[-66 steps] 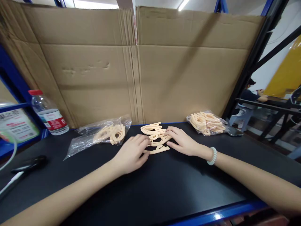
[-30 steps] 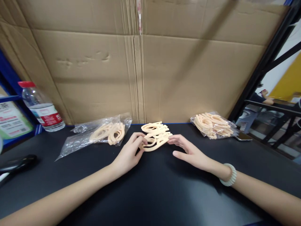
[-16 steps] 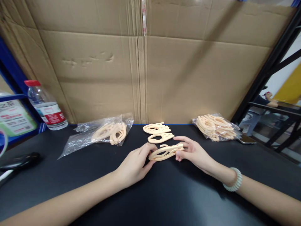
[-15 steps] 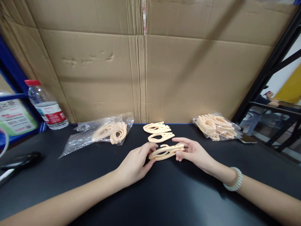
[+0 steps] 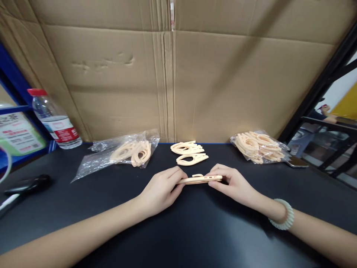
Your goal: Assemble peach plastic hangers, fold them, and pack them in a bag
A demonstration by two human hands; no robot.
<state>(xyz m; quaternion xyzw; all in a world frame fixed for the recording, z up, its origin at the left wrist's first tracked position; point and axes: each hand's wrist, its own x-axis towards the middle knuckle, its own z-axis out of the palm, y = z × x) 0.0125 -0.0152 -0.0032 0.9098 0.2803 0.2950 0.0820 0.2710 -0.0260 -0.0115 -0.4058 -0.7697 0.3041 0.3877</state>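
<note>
Between my two hands, above the black table, is a cream plastic folding hanger, seen nearly edge-on with a small hook standing up from it. My left hand pinches its left end. The right end is gripped between the thumb and fingers of my right hand. Just behind, more cream hangers lie flat, with another hanger in front of them.
Clear bags of cream hangers lie at the left and right. A red-capped bottle, a black object and a phone are farther out. Cardboard stands behind. A person's arm shows far right.
The held hanger has turned from a tilted, open view to nearly edge-on. My right hand's fingers have closed onto its right end. The camera view has shifted slightly.
</note>
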